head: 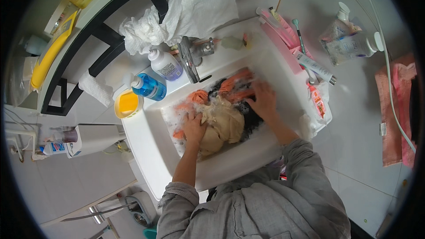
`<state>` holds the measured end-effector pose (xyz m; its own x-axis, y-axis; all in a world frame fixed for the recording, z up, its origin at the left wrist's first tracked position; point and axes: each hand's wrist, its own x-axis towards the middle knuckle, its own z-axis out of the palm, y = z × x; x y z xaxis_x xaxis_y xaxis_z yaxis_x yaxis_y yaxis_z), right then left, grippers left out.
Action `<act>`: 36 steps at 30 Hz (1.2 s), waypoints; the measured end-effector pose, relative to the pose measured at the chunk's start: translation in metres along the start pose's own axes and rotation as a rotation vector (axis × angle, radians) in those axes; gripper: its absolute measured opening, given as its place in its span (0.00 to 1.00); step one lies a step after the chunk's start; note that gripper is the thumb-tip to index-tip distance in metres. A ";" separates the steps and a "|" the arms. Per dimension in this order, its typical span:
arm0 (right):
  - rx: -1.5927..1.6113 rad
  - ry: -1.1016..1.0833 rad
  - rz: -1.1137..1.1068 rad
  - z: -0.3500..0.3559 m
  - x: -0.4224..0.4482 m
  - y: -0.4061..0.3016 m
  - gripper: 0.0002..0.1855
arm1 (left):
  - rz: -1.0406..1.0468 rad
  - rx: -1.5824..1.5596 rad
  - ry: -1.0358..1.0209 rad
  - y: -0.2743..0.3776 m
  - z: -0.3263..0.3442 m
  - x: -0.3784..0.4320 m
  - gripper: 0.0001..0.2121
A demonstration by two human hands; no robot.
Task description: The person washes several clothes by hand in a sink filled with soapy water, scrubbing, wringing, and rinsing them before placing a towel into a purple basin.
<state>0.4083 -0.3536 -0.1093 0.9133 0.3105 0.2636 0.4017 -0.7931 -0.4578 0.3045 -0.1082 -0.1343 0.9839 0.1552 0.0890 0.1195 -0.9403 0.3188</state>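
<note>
A white washbasin [151, 152] holds foamy water and wet laundry in front of me. My left hand [195, 128] lies at the left edge of a bunched beige cloth [223, 124], its fingertips partly in the suds. Whether those fingers grip the fabric is hard to see. On the basin's right side, my right hand [265, 101] rests over orange cloth [237, 83] and black cloth [251, 114], thumb and fingers apart. More orange cloth shows at the left, half covered by foam. The chrome faucet [189, 61] reaches over the basin's back edge.
On the left rim stand a blue pump bottle [151, 87], a white pump bottle [165, 65] and a dish with a yellow block [128, 102]. A pink organizer [282, 44] and toothpaste tube [315, 66] line the right. White cloths [207, 10] hang from a black rack [106, 36].
</note>
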 end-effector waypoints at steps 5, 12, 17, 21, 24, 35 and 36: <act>0.414 -0.150 0.632 0.046 -0.057 0.099 0.31 | -0.208 -0.325 0.005 0.019 0.016 -0.007 0.13; 0.381 -0.202 0.203 -0.059 -0.009 -0.099 0.25 | -0.333 -0.949 -0.036 0.045 -0.034 -0.022 0.24; 0.236 -0.237 -0.185 -0.063 -0.008 -0.182 0.26 | -0.645 -2.014 0.025 0.049 -0.089 -0.007 0.20; 0.663 -0.328 -0.276 0.005 -0.023 -0.161 0.35 | -0.560 -1.732 0.080 -0.003 -0.078 -0.014 0.19; 0.262 -0.434 -0.067 0.031 -0.036 -0.128 0.43 | -0.211 -0.588 0.263 -0.002 -0.069 -0.022 0.25; -0.077 -0.328 -0.115 0.096 -0.020 -0.086 0.33 | -0.099 0.222 -0.060 0.010 -0.014 0.009 0.27; -0.090 -0.323 -0.131 0.100 -0.015 -0.085 0.30 | -0.100 0.223 -0.071 0.006 -0.011 0.015 0.27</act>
<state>0.3674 -0.2381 -0.1589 0.8344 0.5505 0.0261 0.5221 -0.7744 -0.3575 0.3188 -0.1081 -0.1205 0.9717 0.2360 -0.0015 0.2348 -0.9662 0.1064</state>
